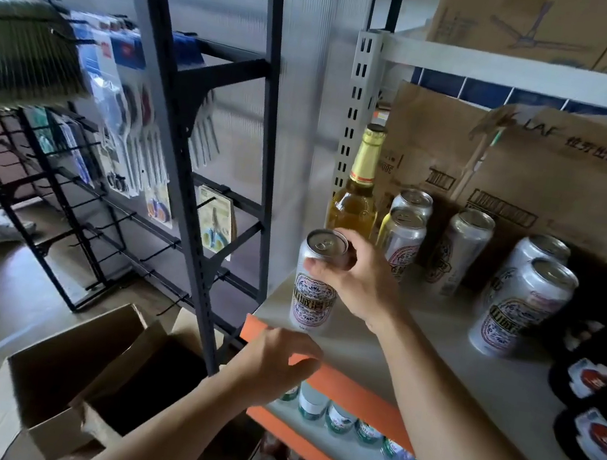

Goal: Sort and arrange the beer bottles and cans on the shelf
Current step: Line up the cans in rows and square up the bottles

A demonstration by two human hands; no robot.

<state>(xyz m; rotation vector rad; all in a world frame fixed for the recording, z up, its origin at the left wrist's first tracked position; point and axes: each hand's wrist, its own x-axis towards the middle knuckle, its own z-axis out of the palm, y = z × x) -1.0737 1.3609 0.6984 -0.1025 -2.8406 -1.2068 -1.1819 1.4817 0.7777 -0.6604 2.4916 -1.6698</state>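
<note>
Gripping a silver can (315,283) near its top with the right hand (356,277), fingers wrapped round the upper wall just under the rim, thumb toward the viewer; can standing upright at the front left corner of the shelf (451,362), base touching the board. Hovering at 6 o'clock from that can with the left hand (274,363), fingers loosely curled and holding nothing, just before the orange edge strip (345,386), contact with it impossible to tell. Standing upright at 12 o'clock from the held can, a gold-necked bottle (356,194) against the grey upright (354,119). Sitting at 1 o'clock, a pair of cans (404,229) one behind the other, with a lone can (458,249) at 2 o'clock just beside them. Standing at 3 o'clock, well apart from the held can, two more cans (519,305) close together, front one nearer the edge. Crowding the far right at 4 o'clock, dark bottles (603,377) with red and white labels. Leaning behind the cans, cartons (561,181) along the back of the shelf. Showing on the tier below, at 5 o'clock, green-labelled bottles (337,418), and lower again more bottle tops, blurred. Lying open on the floor at 7 o'clock, a box (81,385), beside a black rack (194,158) hung with packaged goods
</note>
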